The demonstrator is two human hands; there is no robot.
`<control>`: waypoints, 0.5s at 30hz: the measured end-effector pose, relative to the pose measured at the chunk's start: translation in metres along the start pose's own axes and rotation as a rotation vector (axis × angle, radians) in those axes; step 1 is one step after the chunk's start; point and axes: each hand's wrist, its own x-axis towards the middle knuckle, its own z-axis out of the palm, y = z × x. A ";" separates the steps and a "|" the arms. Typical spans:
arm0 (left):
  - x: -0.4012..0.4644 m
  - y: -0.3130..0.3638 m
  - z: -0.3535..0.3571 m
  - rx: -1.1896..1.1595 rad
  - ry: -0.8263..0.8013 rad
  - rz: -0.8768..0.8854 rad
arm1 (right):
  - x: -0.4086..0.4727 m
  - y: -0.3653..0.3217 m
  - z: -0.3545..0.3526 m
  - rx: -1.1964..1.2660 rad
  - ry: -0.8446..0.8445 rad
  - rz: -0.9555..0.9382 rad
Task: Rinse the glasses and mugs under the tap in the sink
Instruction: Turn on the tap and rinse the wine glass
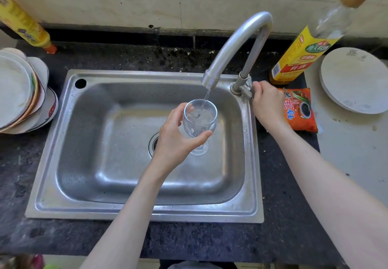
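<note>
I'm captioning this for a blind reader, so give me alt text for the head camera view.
Over a steel sink, the left hand holds a clear stemmed glass under a thin stream from the tap, while the right hand grips the tap handle. Stacked plates sit on the left, a bottle, red packet and plate on the right.
</note>
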 end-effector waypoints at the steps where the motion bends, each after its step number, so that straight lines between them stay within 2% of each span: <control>1: 0.000 0.000 0.000 -0.003 0.003 -0.001 | 0.003 0.001 -0.002 0.030 -0.006 0.035; 7: 0.000 0.004 0.002 -0.080 0.038 -0.037 | -0.002 -0.005 -0.009 0.254 -0.113 0.242; 11: -0.002 0.002 0.001 -0.141 0.066 -0.113 | -0.046 -0.024 -0.014 0.373 0.011 0.329; 12: -0.003 0.001 0.001 -0.155 0.073 -0.129 | -0.065 -0.031 -0.012 0.422 -0.052 0.379; 13: -0.005 -0.001 0.000 -0.177 0.081 -0.138 | -0.086 -0.041 -0.011 0.500 -0.202 0.462; 15: -0.009 -0.004 -0.001 -0.261 0.087 -0.139 | -0.119 -0.059 -0.004 0.767 -0.608 0.750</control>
